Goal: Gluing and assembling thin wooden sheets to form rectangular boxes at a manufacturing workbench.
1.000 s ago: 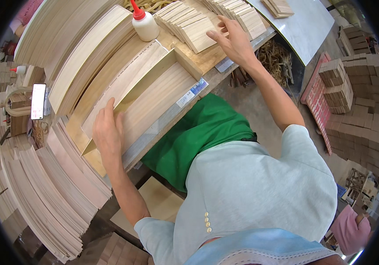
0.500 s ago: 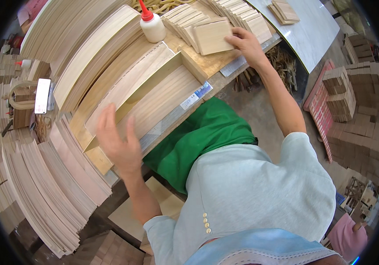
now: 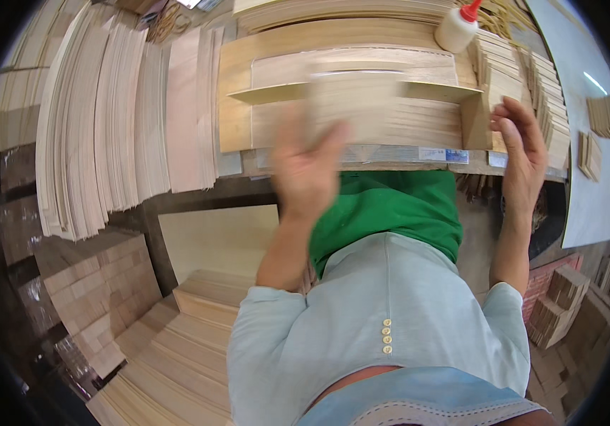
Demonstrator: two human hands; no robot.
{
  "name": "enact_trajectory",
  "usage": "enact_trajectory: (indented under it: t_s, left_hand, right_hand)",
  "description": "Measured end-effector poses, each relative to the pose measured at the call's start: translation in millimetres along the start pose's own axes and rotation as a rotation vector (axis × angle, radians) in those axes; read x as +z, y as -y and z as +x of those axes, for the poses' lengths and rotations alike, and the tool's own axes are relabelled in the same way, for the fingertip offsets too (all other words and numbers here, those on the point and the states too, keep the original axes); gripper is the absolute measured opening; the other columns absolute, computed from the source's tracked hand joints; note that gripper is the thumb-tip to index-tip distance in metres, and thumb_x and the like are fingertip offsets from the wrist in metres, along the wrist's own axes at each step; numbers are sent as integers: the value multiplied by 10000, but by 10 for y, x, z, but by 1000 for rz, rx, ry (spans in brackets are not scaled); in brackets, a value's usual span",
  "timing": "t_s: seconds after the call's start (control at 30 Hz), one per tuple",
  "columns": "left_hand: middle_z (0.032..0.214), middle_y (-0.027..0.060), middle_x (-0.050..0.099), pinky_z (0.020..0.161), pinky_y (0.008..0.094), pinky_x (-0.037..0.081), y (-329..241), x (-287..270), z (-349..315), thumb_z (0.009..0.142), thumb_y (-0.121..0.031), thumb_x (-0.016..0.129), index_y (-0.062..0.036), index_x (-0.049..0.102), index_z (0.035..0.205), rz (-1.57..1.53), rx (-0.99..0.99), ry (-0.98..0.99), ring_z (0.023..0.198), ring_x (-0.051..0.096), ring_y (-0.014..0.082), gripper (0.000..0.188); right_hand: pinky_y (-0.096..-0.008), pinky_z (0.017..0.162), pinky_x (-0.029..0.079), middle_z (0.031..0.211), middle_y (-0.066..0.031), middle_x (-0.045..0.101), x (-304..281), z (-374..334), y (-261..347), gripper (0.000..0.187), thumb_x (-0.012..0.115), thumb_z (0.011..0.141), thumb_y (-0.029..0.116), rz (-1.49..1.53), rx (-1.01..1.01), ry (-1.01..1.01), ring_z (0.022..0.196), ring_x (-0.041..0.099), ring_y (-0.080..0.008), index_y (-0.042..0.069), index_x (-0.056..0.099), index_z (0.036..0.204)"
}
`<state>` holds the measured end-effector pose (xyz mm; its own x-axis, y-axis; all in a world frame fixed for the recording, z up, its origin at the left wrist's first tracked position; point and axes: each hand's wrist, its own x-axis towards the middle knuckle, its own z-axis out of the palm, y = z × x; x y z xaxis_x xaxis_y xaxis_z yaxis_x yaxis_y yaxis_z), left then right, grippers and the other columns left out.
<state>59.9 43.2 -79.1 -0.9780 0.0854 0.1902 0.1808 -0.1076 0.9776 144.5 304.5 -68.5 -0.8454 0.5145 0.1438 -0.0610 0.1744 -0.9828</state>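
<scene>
My left hand (image 3: pixel 308 167), smeared by motion, holds a small pale wooden panel (image 3: pixel 358 106) above the middle of a long shallow wooden tray frame (image 3: pixel 269 94). The panel is blurred and hides part of the frame. At the frame's right end, an upright end piece (image 3: pixel 473 121) stands across it. Just right of that piece is my right hand (image 3: pixel 524 145), fingers curled but apart, with nothing seen in it. Rows of small wooden panels (image 3: pixel 500 71) lie beyond its fingertips.
A white glue bottle (image 3: pixel 456 30) with a red nozzle stands at the back right. Stacks of long thin boards (image 3: pixel 106 121) fill the left. A white slab (image 3: pixel 596 192) lies to the right, bearing more small panels (image 3: pixel 589 156). Stacked wood blocks (image 3: pixel 99 302) stand below left.
The small panel has passed from my right hand to my left and now hangs over the frame. My right hand has let go and drawn nearer. The whole view has turned.
</scene>
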Motion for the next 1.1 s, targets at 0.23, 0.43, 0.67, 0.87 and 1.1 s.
enact_trajectory:
  t_s: [0.23,0.43,0.67,0.87,1.1]
  left_hand:
    - [1010,107,599,869,306,450,-98,-1631,222,856,-70,653,71,589,1115,714,20,-279,945,571,182,301]
    - [987,121,594,846,318,450,280,-1547,401,851,-85,636,38,607,1114,696,-64,-192,930,578,210,292]
    - [969,145,598,846,348,455,301,-1513,527,828,-109,638,26,607,1129,847,-8,-66,917,590,267,331]
    - [935,168,577,809,388,443,182,-1485,557,824,-149,643,21,602,1074,939,-35,72,894,563,319,305]
    - [985,195,570,848,405,437,240,-1474,556,839,-178,654,11,555,1179,1059,2,157,924,549,336,402]
  right_hand:
    - [-247,874,462,1191,-54,579,-127,12,-257,305,609,935,123,-267,-77,70,1039,548,-126,15,584,1220]
    - [-237,847,464,1271,-34,522,-94,7,-290,300,609,929,108,-293,-74,77,1038,530,-117,47,592,1222]
    - [-252,875,458,1273,-33,521,-116,3,-304,292,603,937,129,-325,-77,83,1062,528,-123,52,597,1219]
    - [-252,890,451,1280,-37,519,-119,-3,-308,279,591,948,139,-321,-76,87,1091,524,-124,46,602,1210]
    - [-251,882,452,1272,-47,529,-102,-19,-309,264,585,948,120,-335,-86,78,1084,533,-123,33,606,1196]
